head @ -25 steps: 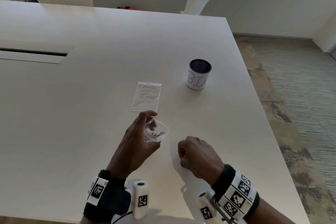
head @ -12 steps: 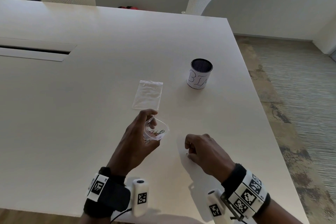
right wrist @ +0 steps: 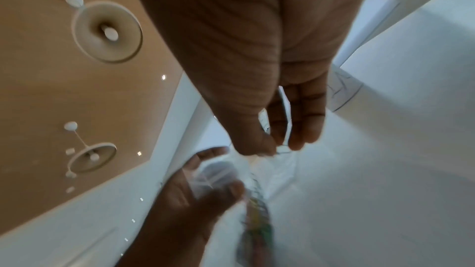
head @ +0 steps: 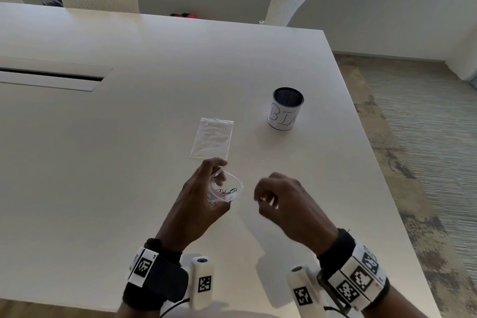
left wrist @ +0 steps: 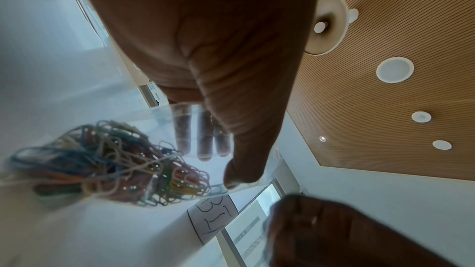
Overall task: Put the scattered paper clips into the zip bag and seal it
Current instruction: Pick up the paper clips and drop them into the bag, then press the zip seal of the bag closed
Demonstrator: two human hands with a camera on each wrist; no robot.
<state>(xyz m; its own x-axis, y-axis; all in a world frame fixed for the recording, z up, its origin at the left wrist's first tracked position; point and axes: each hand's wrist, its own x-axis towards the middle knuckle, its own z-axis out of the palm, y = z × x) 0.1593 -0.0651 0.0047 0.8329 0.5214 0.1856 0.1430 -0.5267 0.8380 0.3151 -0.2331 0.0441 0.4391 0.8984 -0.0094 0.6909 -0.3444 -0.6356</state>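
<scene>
Left hand holds open the zip bag of paper clips above the desk.

The zip bag (head: 226, 188) with the coloured paper clips (left wrist: 113, 161) inside is held above the desk (head: 129, 162), its mouth open, with the thumb and fingers (left wrist: 205, 137) of the left hand (head: 198, 204) curled around it. Just beside it, the right hand (head: 286, 204) pinches a small pale thing between thumb and fingertips; what it is, I cannot tell. A second flat bag (head: 213, 141) lies on the desk, near a can (head: 286, 108).
</scene>
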